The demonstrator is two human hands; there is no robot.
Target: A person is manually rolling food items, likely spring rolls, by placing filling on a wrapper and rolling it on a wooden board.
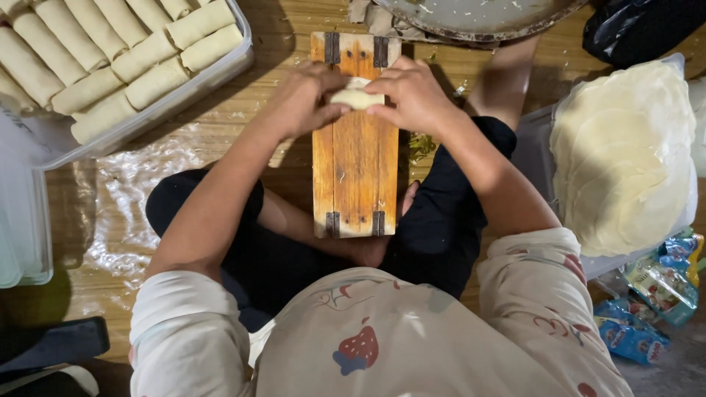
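Pale, smooth dough roll [356, 96], short cylinder, on grainy wooden board [355, 169] with dark metal corner straps | left hand [300, 99] and right hand [415, 94] pinch its two ends, fingers closed on it, middle showing between fingertips | long axis left-right, across the board's length | finished rolls fill clear plastic tray [147, 114]; round wrapper stack [624, 154] to the right.
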